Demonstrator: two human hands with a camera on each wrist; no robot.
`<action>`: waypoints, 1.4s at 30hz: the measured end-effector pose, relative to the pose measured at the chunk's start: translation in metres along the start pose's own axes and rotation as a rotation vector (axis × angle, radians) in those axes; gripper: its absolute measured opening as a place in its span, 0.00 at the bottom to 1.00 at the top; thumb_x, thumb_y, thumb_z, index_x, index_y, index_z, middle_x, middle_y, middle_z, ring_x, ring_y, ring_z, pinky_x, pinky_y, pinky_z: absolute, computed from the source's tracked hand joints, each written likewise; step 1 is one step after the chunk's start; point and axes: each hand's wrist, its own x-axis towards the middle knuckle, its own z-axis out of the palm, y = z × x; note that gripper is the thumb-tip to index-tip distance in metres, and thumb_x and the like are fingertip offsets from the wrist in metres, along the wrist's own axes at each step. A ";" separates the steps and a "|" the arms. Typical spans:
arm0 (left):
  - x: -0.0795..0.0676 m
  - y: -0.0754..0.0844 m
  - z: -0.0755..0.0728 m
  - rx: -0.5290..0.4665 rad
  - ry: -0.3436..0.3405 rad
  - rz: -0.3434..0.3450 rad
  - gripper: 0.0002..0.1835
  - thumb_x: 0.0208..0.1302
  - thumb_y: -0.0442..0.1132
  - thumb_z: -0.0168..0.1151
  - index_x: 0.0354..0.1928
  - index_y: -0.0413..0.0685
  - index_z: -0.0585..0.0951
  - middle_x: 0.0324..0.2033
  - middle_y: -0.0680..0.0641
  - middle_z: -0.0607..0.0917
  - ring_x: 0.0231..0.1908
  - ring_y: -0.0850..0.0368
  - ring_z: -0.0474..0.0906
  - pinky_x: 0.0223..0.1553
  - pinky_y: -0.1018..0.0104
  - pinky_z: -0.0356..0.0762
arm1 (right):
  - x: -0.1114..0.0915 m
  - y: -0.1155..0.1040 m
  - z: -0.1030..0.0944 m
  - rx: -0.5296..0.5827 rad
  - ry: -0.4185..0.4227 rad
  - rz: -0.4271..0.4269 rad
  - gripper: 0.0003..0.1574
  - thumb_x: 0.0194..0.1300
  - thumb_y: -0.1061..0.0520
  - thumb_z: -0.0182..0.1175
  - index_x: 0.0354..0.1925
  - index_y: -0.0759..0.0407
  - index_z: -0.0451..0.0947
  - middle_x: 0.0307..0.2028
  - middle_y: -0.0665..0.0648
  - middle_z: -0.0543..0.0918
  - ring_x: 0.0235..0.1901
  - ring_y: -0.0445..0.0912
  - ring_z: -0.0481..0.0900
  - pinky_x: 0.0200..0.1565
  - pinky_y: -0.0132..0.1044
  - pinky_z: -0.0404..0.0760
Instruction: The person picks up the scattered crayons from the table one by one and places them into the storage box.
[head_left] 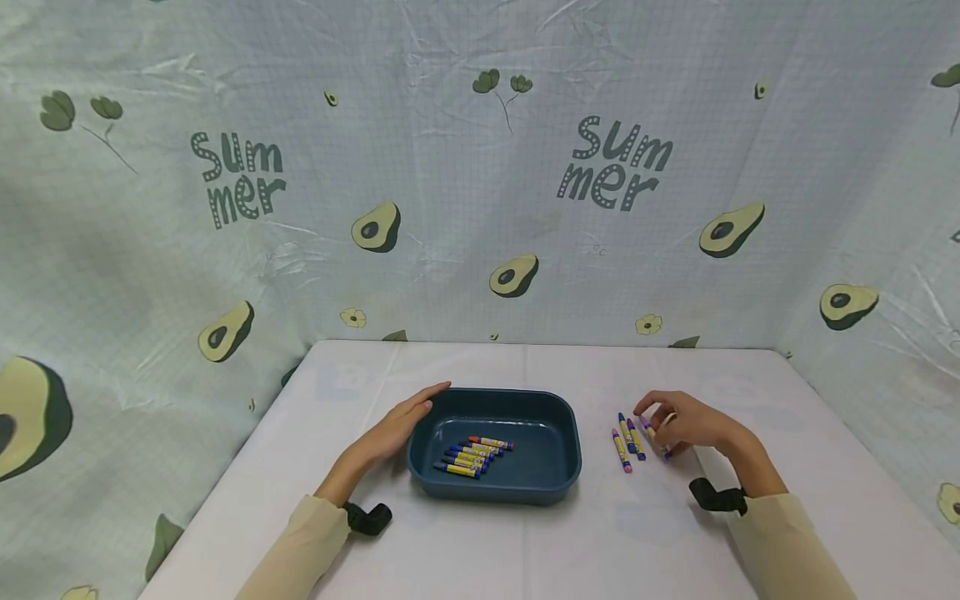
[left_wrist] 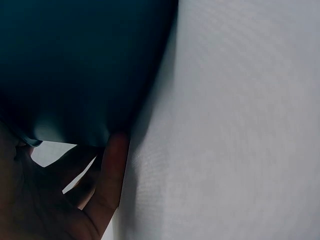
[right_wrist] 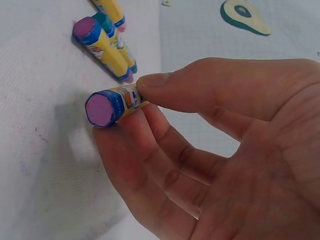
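Note:
My left hand (head_left: 402, 427) lies along the left side of a dark blue plastic tray (head_left: 501, 492), its fingers fairly straight. In the left wrist view, fingertips (left_wrist: 117, 142) touch the tray's outer wall (left_wrist: 85, 70). My right hand (head_left: 690, 419) pinches a purple crayon (right_wrist: 131, 97) between thumb and fingers, at the table's right part. The crayon has a yellow and blue wrapper, and its flat purple end faces the right wrist camera. Close by on the table lie three more crayons (head_left: 622, 451). Inside the tray, several wrapped crayons (head_left: 468, 458) lie side by side at the left.
A white cloth (head_left: 525, 554) covers the table. Behind and at the sides hangs a pale curtain (head_left: 450, 167) printed with avocados and lettering. Each wrist wears a black camera mount, the left one (head_left: 367, 519) close to the tray's front left corner.

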 end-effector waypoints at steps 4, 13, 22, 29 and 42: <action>0.000 0.000 -0.001 0.000 0.003 -0.006 0.27 0.86 0.43 0.35 0.81 0.50 0.60 0.81 0.44 0.60 0.82 0.41 0.50 0.81 0.38 0.47 | 0.002 -0.002 0.000 -0.001 0.007 -0.011 0.33 0.58 0.67 0.63 0.63 0.65 0.72 0.44 0.62 0.79 0.40 0.51 0.78 0.37 0.44 0.88; -0.001 0.002 -0.002 0.002 0.004 -0.013 0.27 0.86 0.42 0.35 0.81 0.50 0.60 0.81 0.44 0.60 0.82 0.42 0.51 0.81 0.38 0.48 | 0.002 -0.010 -0.001 -0.027 0.016 -0.044 0.31 0.61 0.66 0.64 0.63 0.66 0.72 0.47 0.64 0.80 0.40 0.51 0.79 0.38 0.45 0.90; 0.003 0.001 -0.001 0.002 0.004 -0.016 0.27 0.86 0.43 0.34 0.81 0.52 0.60 0.81 0.44 0.60 0.82 0.41 0.50 0.80 0.36 0.47 | 0.000 -0.022 -0.002 -0.042 0.006 -0.092 0.31 0.63 0.67 0.63 0.64 0.66 0.71 0.50 0.67 0.80 0.42 0.51 0.79 0.39 0.46 0.90; 0.002 0.003 -0.001 -0.006 -0.001 -0.011 0.27 0.86 0.42 0.34 0.81 0.51 0.60 0.81 0.44 0.60 0.82 0.41 0.50 0.80 0.37 0.47 | 0.009 -0.050 -0.002 -0.096 -0.037 -0.168 0.30 0.63 0.67 0.62 0.64 0.65 0.72 0.50 0.70 0.80 0.41 0.50 0.81 0.38 0.46 0.90; 0.001 0.002 -0.001 0.000 0.004 -0.031 0.26 0.85 0.40 0.34 0.81 0.51 0.60 0.81 0.44 0.60 0.82 0.41 0.50 0.81 0.38 0.48 | 0.045 -0.135 0.018 -0.263 -0.142 -0.268 0.26 0.62 0.70 0.61 0.58 0.55 0.79 0.49 0.65 0.84 0.41 0.54 0.86 0.35 0.40 0.90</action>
